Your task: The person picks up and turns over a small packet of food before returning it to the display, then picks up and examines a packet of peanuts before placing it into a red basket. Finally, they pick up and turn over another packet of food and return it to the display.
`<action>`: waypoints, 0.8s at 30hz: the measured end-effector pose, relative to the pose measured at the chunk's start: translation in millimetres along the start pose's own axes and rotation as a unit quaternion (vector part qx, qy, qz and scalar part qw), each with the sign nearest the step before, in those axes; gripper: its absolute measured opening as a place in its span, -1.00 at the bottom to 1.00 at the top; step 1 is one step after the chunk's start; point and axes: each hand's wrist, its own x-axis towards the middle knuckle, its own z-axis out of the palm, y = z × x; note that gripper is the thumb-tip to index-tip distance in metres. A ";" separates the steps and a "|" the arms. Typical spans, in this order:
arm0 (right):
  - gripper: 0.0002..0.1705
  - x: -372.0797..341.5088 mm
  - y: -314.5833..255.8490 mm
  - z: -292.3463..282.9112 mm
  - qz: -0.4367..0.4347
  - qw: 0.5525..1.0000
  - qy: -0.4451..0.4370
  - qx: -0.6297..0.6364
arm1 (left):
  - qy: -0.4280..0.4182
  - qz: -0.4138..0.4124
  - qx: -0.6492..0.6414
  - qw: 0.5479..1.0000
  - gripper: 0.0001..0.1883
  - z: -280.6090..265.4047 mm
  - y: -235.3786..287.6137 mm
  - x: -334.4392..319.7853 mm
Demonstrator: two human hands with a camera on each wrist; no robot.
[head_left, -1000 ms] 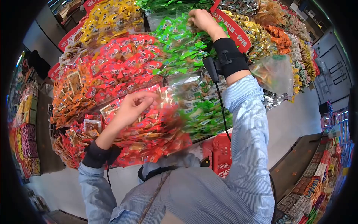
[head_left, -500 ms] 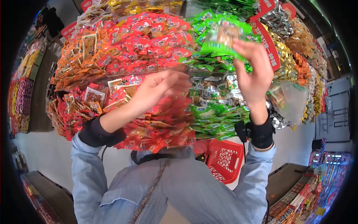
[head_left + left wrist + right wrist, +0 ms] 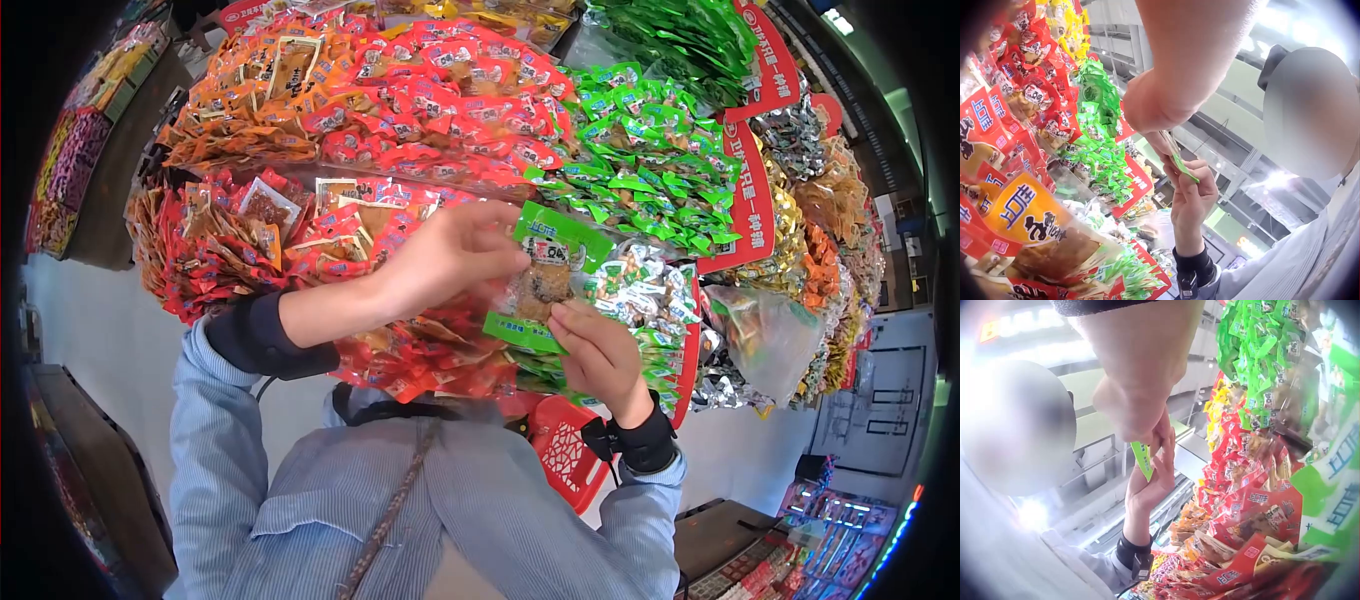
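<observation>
A snack packet [image 3: 549, 275], with green ends and a clear middle showing brown food, is held up in front of the display. At its upper left edge my left hand [image 3: 445, 262] pinches it between thumb and fingers. My right hand [image 3: 600, 358] grips the lower right edge, thumb on the front. In the left wrist view the packet [image 3: 1180, 164] appears edge-on between both hands. Red-wrapped packets [image 3: 415, 345] lie under my left forearm. Green packets [image 3: 650, 165] of similar colour are heaped behind the held one.
Orange packets [image 3: 265, 75] fill the display's far left. Red sign boards [image 3: 750, 200] stand up along the right side, beside a clear plastic bag [image 3: 770, 335]. A red basket [image 3: 565, 450] sits on the floor below the display's front edge.
My right hand was over the green heap, then lifted a green packet and brought it down toward me. My left hand has moved right to meet it and now holds its edge.
</observation>
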 end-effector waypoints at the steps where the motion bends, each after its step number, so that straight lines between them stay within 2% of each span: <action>1: -0.75 0.8 0.0 1.3 0.001 1.000 -0.005 0.003 | 0.007 -0.002 0.005 1.000 -0.68 -0.4 -0.4 -0.7; 12: -0.76 6.1 0.7 10.6 0.003 1.000 -0.023 0.010 | 0.037 -0.014 0.025 0.999 -0.70 -7.3 -5.6 -6.7; 15: -0.77 7.3 0.8 11.2 0.006 1.000 -0.028 0.012 | 0.039 -0.012 0.028 0.999 -0.62 -6.3 -2.5 -7.7; 24: -0.78 9.9 -1.7 10.1 0.023 0.999 -0.027 0.017 | 0.033 0.000 0.014 0.999 -0.60 -7.5 -3.3 -10.8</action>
